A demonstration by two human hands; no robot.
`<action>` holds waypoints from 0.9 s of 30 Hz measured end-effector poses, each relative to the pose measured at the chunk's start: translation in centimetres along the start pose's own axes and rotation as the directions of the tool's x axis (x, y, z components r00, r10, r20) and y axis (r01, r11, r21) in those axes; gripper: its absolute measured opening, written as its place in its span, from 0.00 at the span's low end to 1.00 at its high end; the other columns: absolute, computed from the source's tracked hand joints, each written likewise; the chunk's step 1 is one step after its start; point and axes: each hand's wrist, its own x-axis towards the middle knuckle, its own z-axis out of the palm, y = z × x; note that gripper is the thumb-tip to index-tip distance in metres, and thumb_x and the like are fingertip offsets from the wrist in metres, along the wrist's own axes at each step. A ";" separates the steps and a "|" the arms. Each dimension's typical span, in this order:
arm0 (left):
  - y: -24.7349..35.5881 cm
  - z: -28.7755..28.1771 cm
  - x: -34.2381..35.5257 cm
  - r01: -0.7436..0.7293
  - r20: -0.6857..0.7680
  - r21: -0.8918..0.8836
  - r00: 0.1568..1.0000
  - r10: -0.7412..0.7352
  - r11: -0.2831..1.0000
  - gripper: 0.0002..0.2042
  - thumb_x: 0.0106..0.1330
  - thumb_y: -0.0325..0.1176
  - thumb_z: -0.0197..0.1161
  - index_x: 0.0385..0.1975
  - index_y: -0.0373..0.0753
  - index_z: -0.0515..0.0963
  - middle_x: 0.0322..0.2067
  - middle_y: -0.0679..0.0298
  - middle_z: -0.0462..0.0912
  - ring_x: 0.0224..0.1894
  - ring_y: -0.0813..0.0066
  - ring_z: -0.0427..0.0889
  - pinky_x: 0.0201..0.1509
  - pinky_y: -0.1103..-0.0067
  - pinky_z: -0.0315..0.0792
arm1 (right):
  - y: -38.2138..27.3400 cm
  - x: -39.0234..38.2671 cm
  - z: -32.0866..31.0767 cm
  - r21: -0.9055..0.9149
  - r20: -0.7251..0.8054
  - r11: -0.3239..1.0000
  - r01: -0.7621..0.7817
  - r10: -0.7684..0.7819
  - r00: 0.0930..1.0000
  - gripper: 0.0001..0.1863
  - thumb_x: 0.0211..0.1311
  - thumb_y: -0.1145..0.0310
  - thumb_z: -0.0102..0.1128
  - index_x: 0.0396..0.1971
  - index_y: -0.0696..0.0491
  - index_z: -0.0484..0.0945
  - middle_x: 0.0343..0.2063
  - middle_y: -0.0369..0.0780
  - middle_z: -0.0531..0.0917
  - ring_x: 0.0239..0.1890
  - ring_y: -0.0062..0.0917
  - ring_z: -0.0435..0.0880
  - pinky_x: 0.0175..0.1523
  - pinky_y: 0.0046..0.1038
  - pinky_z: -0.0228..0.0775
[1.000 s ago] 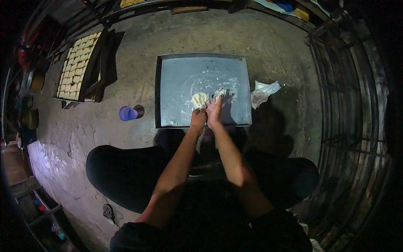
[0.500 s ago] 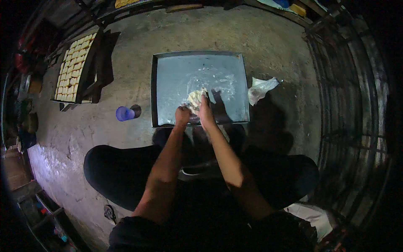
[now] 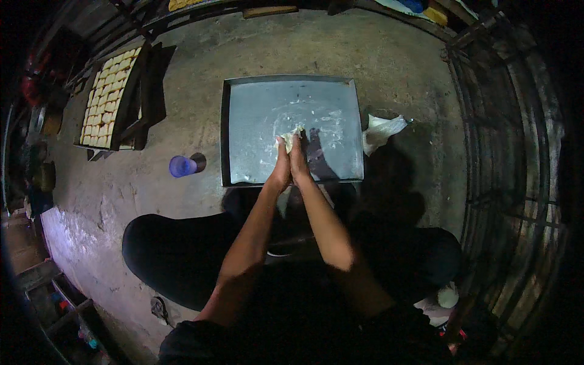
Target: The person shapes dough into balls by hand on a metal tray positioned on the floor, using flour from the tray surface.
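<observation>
Arms (image 3: 246,243), two: bared, extended forward. Left hand (image 3: 281,163), right hand (image 3: 297,160): closely paired, palms turned inward, fingers (image 3: 296,141) straightened.

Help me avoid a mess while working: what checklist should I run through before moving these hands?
1. Doughy lump between left hand and right hand: ok, it shows between them.
2. Hands over the metal tray: ok, above its near half.
3. Tray surface clean: not ok, white smears mark it.
4. Purple cup apart from the tray: ok, on the floor to its left.
5. Pale crumpled bag clear of the right rim: cannot tell.
</observation>
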 end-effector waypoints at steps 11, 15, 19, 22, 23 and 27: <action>0.5 -0.1 -0.1 -0.095 0.054 0.445 0.995 0.079 0.891 0.42 0.71 0.66 0.24 0.68 0.34 0.58 0.67 0.50 0.61 0.71 0.60 0.56 0.73 0.66 0.49 | 3.6 9.2 -7.7 -0.650 -0.169 0.719 0.248 -0.455 0.874 0.32 0.69 0.57 0.50 0.65 0.64 0.61 0.67 0.58 0.60 0.71 0.51 0.54 0.73 0.40 0.47; 3.6 2.3 -0.1 -0.184 -0.087 0.648 0.946 0.312 0.739 0.37 0.74 0.60 0.33 0.57 0.27 0.72 0.55 0.47 0.77 0.62 0.60 0.71 0.66 0.71 0.60 | 1.9 8.8 -10.5 -0.709 -0.242 0.681 0.184 -0.480 0.843 0.34 0.69 0.57 0.48 0.67 0.65 0.56 0.68 0.60 0.57 0.72 0.51 0.52 0.74 0.41 0.45; 1.7 -2.1 4.3 -0.117 -0.107 0.608 0.968 0.227 0.785 0.36 0.75 0.58 0.34 0.60 0.27 0.69 0.59 0.46 0.73 0.63 0.59 0.69 0.68 0.70 0.58 | 0.3 6.2 -5.3 -0.396 -0.261 0.901 0.177 -0.296 0.919 0.35 0.71 0.51 0.44 0.68 0.61 0.56 0.69 0.56 0.57 0.72 0.48 0.53 0.74 0.38 0.44; -0.5 -1.3 4.5 -0.159 -0.123 0.462 0.963 0.241 0.873 0.35 0.75 0.56 0.34 0.64 0.28 0.63 0.63 0.47 0.68 0.66 0.60 0.65 0.69 0.70 0.56 | 0.6 2.9 -1.2 -0.044 -0.125 0.999 0.027 -0.032 0.992 0.41 0.71 0.40 0.35 0.71 0.56 0.51 0.72 0.47 0.54 0.73 0.38 0.52 0.74 0.34 0.44; -0.5 -0.1 3.8 -0.189 -0.142 0.396 0.954 0.263 0.899 0.34 0.75 0.55 0.34 0.66 0.28 0.61 0.65 0.47 0.66 0.67 0.61 0.63 0.70 0.70 0.55 | -0.2 1.4 -0.7 0.115 -0.064 0.989 -0.095 0.103 0.993 0.44 0.70 0.35 0.33 0.73 0.55 0.49 0.73 0.44 0.53 0.73 0.34 0.52 0.74 0.34 0.44; 0.3 -1.2 5.4 -0.142 -0.005 0.109 0.990 0.144 0.984 0.30 0.77 0.52 0.36 0.65 0.31 0.63 0.67 0.50 0.63 0.69 0.64 0.61 0.72 0.73 0.52 | 2.5 2.3 -2.1 0.249 0.105 0.965 -0.083 0.058 0.993 0.47 0.68 0.30 0.30 0.74 0.53 0.44 0.73 0.44 0.49 0.74 0.34 0.49 0.74 0.33 0.41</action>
